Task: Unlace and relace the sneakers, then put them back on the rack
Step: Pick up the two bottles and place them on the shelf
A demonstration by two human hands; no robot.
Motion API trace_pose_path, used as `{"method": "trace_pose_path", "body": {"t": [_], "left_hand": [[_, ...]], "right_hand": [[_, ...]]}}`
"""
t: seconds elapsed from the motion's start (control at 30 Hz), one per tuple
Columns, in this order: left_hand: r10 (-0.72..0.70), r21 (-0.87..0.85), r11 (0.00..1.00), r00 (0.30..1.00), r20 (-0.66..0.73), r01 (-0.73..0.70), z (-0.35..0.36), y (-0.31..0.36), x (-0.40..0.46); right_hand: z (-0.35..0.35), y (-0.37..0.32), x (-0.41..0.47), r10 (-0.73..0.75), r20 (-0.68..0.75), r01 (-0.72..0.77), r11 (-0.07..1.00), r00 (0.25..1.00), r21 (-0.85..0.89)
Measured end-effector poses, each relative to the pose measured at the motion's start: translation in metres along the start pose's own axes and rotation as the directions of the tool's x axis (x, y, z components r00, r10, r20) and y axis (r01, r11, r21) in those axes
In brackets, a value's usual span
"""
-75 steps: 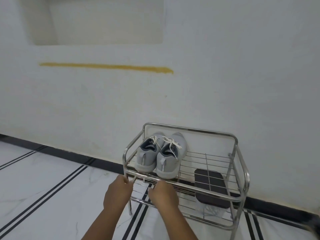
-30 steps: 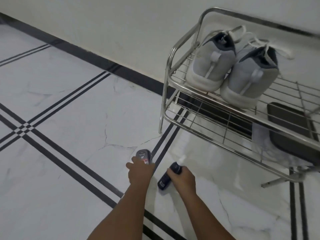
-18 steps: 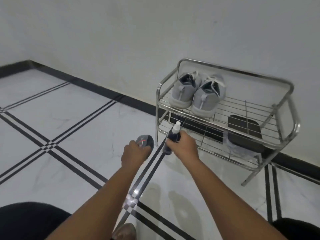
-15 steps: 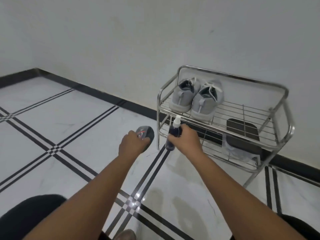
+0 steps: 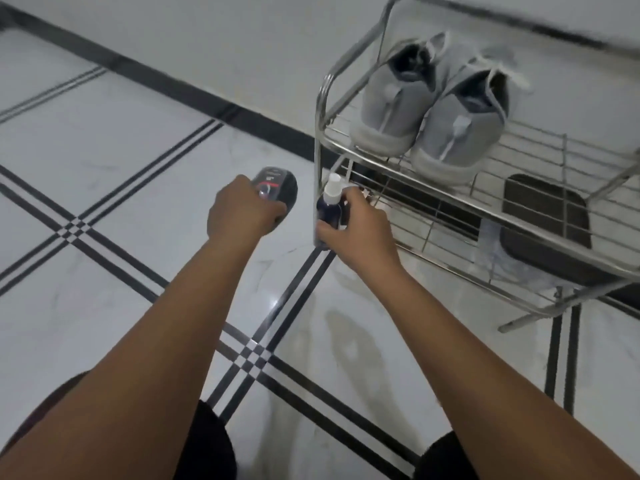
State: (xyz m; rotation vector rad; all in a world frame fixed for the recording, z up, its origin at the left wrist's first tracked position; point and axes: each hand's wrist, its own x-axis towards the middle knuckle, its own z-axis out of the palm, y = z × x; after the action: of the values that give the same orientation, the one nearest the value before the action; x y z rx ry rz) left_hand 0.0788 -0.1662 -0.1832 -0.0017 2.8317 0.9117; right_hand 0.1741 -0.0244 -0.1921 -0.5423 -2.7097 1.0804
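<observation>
The left hand (image 5: pixel 242 211) is curled round a small dark, rounded tin (image 5: pixel 277 187) with a glossy lid bearing a red and white label. The right hand (image 5: pixel 358 230) grips a slim dark blue bottle (image 5: pixel 330 211) with a white nozzle cap, held upright just beside the front left leg of the rack (image 5: pixel 317 140). Both forearms are bare and reach out over the floor (image 5: pixel 104 174), which is polished white marble-look tile, faintly veined, crossed by bands of thin black stripes.

The rack is shiny metal tube with two wire-grid shelves and a rounded rail round the top. On the upper shelf, at its left end, the sneakers (image 5: pixel 429 112) sit side by side and touching, heels toward the camera. They are grey knit fabric with pale rubber soles, a pull loop down each heel and white laces at the front. On the lower shelf, toward the right, lies a flat dark mat (image 5: pixel 543 233) with rounded corners, resting on something crumpled, pale and translucent; what it is I cannot tell. A black skirting strip runs along the foot of the plain white wall (image 5: pixel 242 39).
</observation>
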Motion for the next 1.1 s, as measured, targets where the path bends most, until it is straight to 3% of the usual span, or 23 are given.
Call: {"method": "trace_pose_path", "body": {"t": [0.27,0.37,0.6,0.87,1.1], "left_hand": [[-0.195,0.068,0.98,0.978,0.079,0.19,0.024,-0.02,0.024],[-0.244,0.013,0.97,0.965,0.095,0.244,0.023,-0.023,0.013],[-0.199,-0.084,0.975,0.977,0.08,0.206,-0.018,-0.012,-0.043],[-0.285,-0.172,0.939,0.953,0.097,0.299,-0.161,0.092,-0.146],[-0.195,-0.255,0.946,0.98,0.047,0.201,-0.32,0.235,-0.201]], "right_hand": [[0.037,0.009,0.01,0.1,0.132,-0.109,0.992,0.986,0.065],[0.036,0.008,-0.004,0.131,0.18,-0.14,0.989,0.975,0.038],[-0.007,-0.019,-0.048,0.2,0.311,-0.231,0.971,0.929,0.067],[-0.16,-0.128,-0.086,0.255,0.367,-0.339,0.922,0.895,0.186],[-0.364,-0.252,-0.068,0.184,0.361,-0.304,0.901,0.914,0.31]]}}
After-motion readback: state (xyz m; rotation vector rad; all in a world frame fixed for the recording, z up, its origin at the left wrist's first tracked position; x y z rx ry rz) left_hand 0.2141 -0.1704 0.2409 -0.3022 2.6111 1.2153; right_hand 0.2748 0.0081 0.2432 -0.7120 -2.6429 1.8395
